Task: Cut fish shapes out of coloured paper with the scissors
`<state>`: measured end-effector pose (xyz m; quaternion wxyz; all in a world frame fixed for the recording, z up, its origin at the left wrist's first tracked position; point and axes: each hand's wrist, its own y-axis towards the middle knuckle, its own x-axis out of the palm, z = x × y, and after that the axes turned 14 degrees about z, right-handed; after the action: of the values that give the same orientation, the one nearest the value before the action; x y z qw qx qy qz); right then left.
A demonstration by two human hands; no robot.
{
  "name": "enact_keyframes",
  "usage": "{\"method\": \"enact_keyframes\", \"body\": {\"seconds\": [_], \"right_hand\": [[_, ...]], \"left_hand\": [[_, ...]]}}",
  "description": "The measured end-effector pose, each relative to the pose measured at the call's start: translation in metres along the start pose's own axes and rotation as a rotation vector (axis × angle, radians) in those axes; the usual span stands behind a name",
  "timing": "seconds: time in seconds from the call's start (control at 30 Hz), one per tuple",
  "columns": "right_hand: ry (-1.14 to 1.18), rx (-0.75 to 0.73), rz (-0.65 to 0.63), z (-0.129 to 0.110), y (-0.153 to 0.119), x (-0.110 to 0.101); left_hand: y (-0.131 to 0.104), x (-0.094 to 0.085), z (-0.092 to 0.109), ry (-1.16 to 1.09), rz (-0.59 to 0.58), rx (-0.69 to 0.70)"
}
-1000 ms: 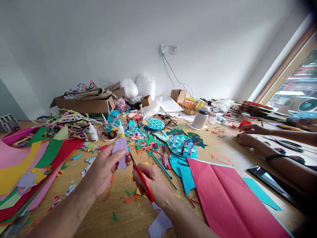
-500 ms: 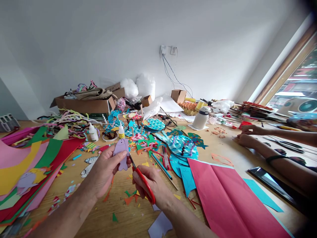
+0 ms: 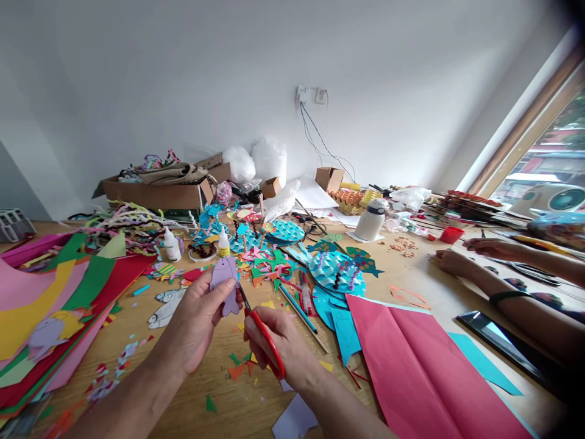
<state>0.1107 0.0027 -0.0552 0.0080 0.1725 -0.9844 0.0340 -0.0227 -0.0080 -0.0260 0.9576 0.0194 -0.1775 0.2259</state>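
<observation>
Between the thumb and fingers of my left hand (image 3: 208,311) is a purple paper fish (image 3: 223,272), held upright with its tail down. My right hand (image 3: 272,335) grips red-handled scissors (image 3: 274,350), whose blades lie along the right edge of the fish. Behind the fish stands a small glue bottle with a yellow label (image 3: 223,244). Under my hands, green, orange and yellow paper scraps (image 3: 237,371) are scattered over the wooden table (image 3: 183,402). A purple paper offcut (image 3: 295,417) lies below my right hand.
Coloured paper sheets (image 3: 109,277) are stacked at left. A large red sheet (image 3: 411,360) and a phone (image 3: 498,338) lie at right, near another person's hands (image 3: 452,262). Blue scalloped paper pieces (image 3: 336,271), a white bottle (image 3: 370,221) and a cardboard box (image 3: 150,192) stand farther back.
The other person's hands have moved apart, and the red cup beside them shows more fully. My own hands and the fish have barely shifted.
</observation>
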Motion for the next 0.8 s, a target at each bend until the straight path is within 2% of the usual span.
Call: {"method": "enact_keyframes", "body": {"seconds": [0.3,0.8], "right_hand": [[-0.004,0.000,0.008,0.0024,0.0010,0.0009],[-0.006,-0.003,0.013,0.0053,0.0033,0.0008]], "left_hand": [[0.0006,0.0019,-0.0046,-0.026,0.029,0.001],[0.0007,0.0006,-0.0055,-0.027,0.013,0.010]]}}
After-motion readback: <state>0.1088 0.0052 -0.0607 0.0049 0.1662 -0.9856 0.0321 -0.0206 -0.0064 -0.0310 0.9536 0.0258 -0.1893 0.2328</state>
